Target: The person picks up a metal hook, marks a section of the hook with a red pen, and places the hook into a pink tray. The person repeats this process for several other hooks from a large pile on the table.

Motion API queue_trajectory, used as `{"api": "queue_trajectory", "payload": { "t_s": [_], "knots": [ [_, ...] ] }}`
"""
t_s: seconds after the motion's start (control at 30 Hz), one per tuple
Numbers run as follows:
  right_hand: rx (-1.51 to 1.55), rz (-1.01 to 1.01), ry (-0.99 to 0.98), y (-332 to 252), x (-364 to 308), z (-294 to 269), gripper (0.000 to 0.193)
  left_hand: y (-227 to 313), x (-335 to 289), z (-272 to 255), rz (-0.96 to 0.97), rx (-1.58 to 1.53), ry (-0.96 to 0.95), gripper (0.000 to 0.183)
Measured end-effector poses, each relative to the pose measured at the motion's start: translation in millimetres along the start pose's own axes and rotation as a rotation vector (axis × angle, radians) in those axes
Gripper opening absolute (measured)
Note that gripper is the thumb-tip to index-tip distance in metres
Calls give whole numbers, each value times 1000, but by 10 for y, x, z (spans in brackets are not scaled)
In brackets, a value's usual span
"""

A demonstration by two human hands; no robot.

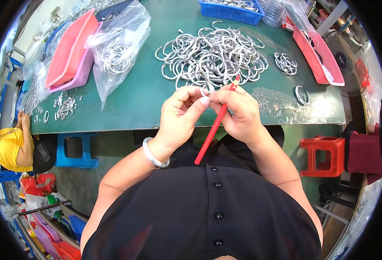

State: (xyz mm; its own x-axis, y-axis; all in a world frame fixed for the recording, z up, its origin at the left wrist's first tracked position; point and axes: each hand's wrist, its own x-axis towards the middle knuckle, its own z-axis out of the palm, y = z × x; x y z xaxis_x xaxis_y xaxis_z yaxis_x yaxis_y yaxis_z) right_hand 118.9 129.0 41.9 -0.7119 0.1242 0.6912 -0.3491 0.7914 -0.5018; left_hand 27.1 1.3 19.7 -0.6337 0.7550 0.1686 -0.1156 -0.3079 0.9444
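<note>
Both my hands meet over the table's near edge, just in front of a pile of silver open metal rings (217,54). In my left hand (178,112), thumb and forefinger pinch a pale, curved bit that looks like one of these rings; most of it is hidden by the fingers. A red pencil (212,132) slants through my right hand (241,112), its tip up by the pile and its blunt end down toward my lap. My right fingertips touch the same small piece, close to the left thumb. A pale bangle circles my left wrist.
Apart from the pile lie a small heap of rings (286,63) and a ring pair (302,95). A clear bag of rings (119,56), pink trays (71,50) and small metal parts (65,106) lie left. A blue bin (232,14) stands behind; a person in yellow (15,147) sits left.
</note>
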Motion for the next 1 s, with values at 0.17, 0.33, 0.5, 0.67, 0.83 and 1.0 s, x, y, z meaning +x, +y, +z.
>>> {"api": "queue_trajectory", "payload": {
  "t_s": [0.17, 0.33, 0.5, 0.67, 0.83, 1.0],
  "knots": [
    [-14, -64, 75, 29, -22, 67, 16, -5, 38, -6, 40, 25, 18, 11],
    [46, 101, 285, 115, -92, -8, 19, 64, 81, -184, -15, -83, 3, 12],
    [543, 466, 302, 193, -114, -62, 9, 138, 102, -273, -20, -52, -106, 12],
    [761, 563, 173, 200, -94, -56, 9, 151, 110, -278, -76, -59, -119, 12],
    [847, 609, 183, 209, -105, -52, 9, 167, 109, -296, -140, -89, -67, 14],
    [873, 638, 195, 197, -112, -25, 11, 181, 108, -303, -180, -118, -63, 15]
  ]
}}
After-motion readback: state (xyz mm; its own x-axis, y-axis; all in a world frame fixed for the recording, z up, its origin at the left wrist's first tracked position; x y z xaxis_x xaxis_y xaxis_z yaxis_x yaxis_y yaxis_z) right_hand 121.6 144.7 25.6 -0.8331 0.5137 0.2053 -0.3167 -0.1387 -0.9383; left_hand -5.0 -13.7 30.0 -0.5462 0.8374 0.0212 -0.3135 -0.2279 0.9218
